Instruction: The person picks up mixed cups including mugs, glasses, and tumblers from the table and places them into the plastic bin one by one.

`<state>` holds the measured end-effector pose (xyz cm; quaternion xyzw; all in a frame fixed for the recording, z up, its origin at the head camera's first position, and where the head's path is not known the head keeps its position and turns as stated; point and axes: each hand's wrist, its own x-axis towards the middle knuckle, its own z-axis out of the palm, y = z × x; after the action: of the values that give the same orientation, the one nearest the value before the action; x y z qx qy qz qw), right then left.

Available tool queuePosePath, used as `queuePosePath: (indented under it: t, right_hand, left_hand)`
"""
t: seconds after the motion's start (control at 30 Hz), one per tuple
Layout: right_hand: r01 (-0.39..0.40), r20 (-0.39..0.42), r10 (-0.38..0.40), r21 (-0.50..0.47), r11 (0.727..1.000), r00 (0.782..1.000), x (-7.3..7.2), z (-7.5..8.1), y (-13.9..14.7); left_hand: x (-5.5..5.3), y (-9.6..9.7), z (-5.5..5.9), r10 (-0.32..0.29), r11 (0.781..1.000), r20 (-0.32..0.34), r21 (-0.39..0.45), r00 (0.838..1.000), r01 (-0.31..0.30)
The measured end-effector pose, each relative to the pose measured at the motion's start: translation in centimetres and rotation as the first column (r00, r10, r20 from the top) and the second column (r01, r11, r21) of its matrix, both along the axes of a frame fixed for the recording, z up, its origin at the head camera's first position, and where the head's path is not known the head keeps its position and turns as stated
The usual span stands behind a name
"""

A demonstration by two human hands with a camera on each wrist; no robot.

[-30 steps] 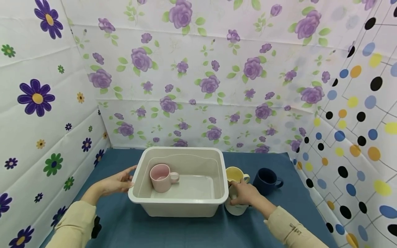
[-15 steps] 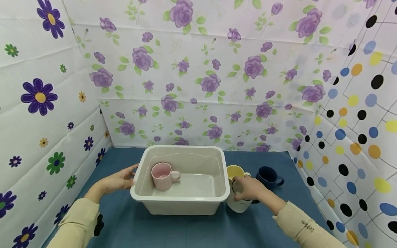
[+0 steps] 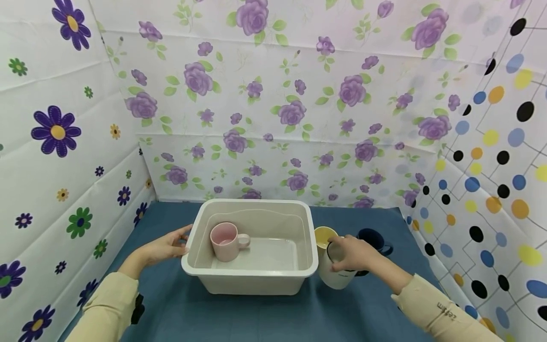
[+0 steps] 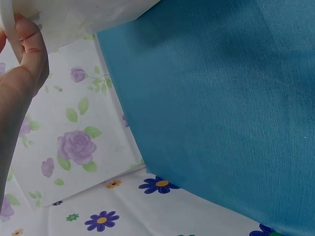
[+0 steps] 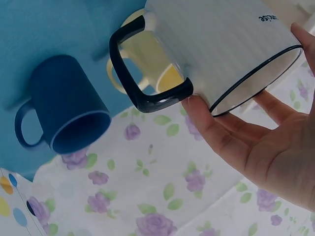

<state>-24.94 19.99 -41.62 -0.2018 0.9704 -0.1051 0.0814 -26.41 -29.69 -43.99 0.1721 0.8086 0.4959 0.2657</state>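
1. White mug [image 3: 335,278]: tilted, just right of the tub [image 3: 252,285], its rim gripped by the right hand's [image 3: 356,253] fingers. Contact with the bench [image 3: 256,318] cannot be determined.
2. Left hand [image 3: 164,246]: fingers gripping the tub's left rim.
3. Surroundings: pink mug [image 3: 224,244] inside the tub, behind its wall; yellow mug [image 3: 325,232] and navy mug [image 3: 371,237] beyond the right hand, both partly hidden.
4. Against 1.0 s ago: white mug shifted right, further from the tub; pink mug unchanged.
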Motion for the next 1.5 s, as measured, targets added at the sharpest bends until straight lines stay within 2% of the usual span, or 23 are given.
queuePosePath:
  t: [0.03, 0.17, 0.3, 0.47, 0.7, 1.07, 1.5]
  right_hand:
    - [-0.005, 0.001, 0.005, 0.001, 1.0, 1.0, 0.0, 0.3, 0.1]
    - [-0.018, 0.004, 0.018, 0.009, 1.0, 1.0, -0.1, 1.2, 0.4]
    - [-0.026, 0.008, 0.026, -0.004, 1.0, 1.0, -0.1, 2.1, 0.8]
    - [-0.029, 0.009, 0.029, -0.015, 0.999, 1.0, -0.1, 2.8, 1.1]
    - [-0.034, 0.018, 0.034, -0.005, 0.999, 0.999, -0.7, 3.9, 1.4]
    - [-0.027, 0.032, 0.024, 0.067, 0.997, 0.999, -1.5, 6.5, 1.0]
    - [-0.052, 0.027, 0.05, 0.084, 0.995, 0.998, -3.1, 8.1, 0.4]
  left_hand:
    - [0.0, 0.0, 0.0, -0.008, 1.0, -0.007, -0.001, 1.0, 0.008]
    - [0.0, 0.2, 0.1, 0.04, 0.999, 0.017, -0.012, 0.999, -0.04]
    - [0.0, 0.4, 0.3, 0.063, 0.998, 0.022, -0.013, 0.998, -0.062]
    - [0.1, 0.6, 0.6, 0.065, 0.998, 0.017, -0.013, 0.998, -0.065]
    - [0.0, 0.5, 0.3, 0.049, 0.999, 0.022, -0.018, 0.999, -0.049]
    - [0.0, 0.6, 0.6, 0.053, 0.998, 0.011, -0.024, 0.999, -0.053]
    - [0.1, 0.5, 0.4, 0.046, 0.999, 0.003, -0.029, 0.999, -0.046]
